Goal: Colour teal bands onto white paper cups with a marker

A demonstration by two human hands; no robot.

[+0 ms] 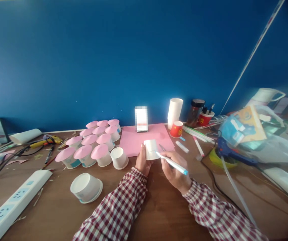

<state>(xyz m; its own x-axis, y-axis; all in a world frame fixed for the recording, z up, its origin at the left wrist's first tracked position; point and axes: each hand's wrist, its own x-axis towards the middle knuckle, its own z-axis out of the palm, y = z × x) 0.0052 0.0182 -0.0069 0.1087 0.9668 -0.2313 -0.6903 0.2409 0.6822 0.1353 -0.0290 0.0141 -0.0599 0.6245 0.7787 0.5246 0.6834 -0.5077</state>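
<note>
My left hand (142,161) is closed around the side of a white paper cup (151,147), held up over the front edge of a pink paper sheet (130,142). In my right hand (176,174) is a white marker (174,164) with a blue end. Its tip meets or nearly meets the cup's side; I cannot tell if it touches. Left of the cup stands a bare white paper cup (118,157). Beyond it are several cups topped with pink paper discs (101,152). Nearer me, another white cup (85,187) rests upside down.
A phone-like screen (141,118) stands on the pink sheet. To its right are a white paper roll (175,112), a red paper cup (176,129) and a dark jar (195,112). A blue glue gun (234,154) lies at right, a power strip (15,201) at left.
</note>
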